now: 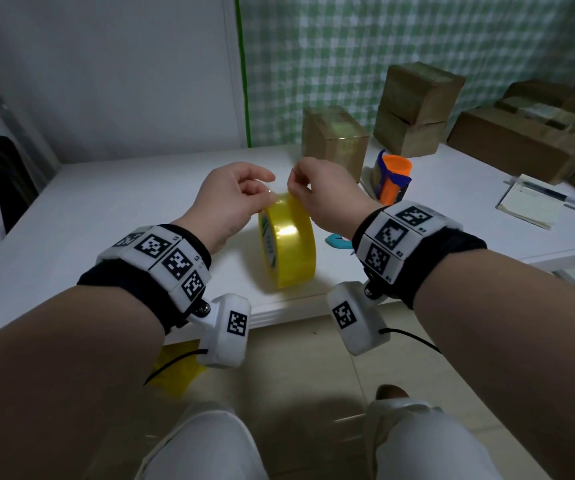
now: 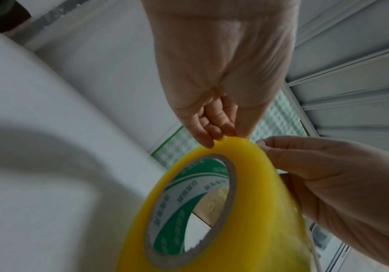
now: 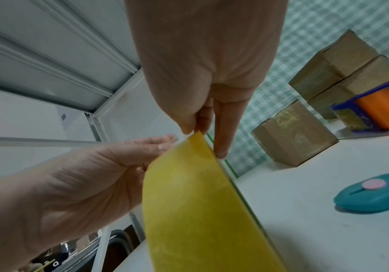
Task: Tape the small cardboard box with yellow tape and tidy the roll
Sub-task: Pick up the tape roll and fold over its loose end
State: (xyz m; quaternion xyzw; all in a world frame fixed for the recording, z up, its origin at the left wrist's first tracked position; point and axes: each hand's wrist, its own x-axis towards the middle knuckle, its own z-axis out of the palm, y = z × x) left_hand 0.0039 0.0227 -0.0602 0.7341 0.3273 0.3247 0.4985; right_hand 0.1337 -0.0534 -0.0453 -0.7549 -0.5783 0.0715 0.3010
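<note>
The yellow tape roll (image 1: 288,240) stands on edge on the white table (image 1: 106,216), close to its front edge. Both hands meet at the roll's top. My left hand (image 1: 268,192) has curled fingers, and its fingertips (image 2: 208,142) pinch the top rim from the left. My right hand (image 1: 293,188) pinches the top of the roll (image 3: 188,193) between thumb and fingers, with one finger (image 3: 221,147) lying down the right rim. The small cardboard box (image 1: 334,142), with yellowish tape over its top, stands behind the hands. Whether a loose tape end is lifted is hidden.
An orange and blue tape dispenser (image 1: 391,178) stands right of the small box. A teal box cutter (image 3: 372,197) lies right of the roll. Stacked cardboard boxes (image 1: 417,109) and a notepad with a pen (image 1: 535,202) fill the back right. A yellow scrap (image 1: 175,365) lies on the floor.
</note>
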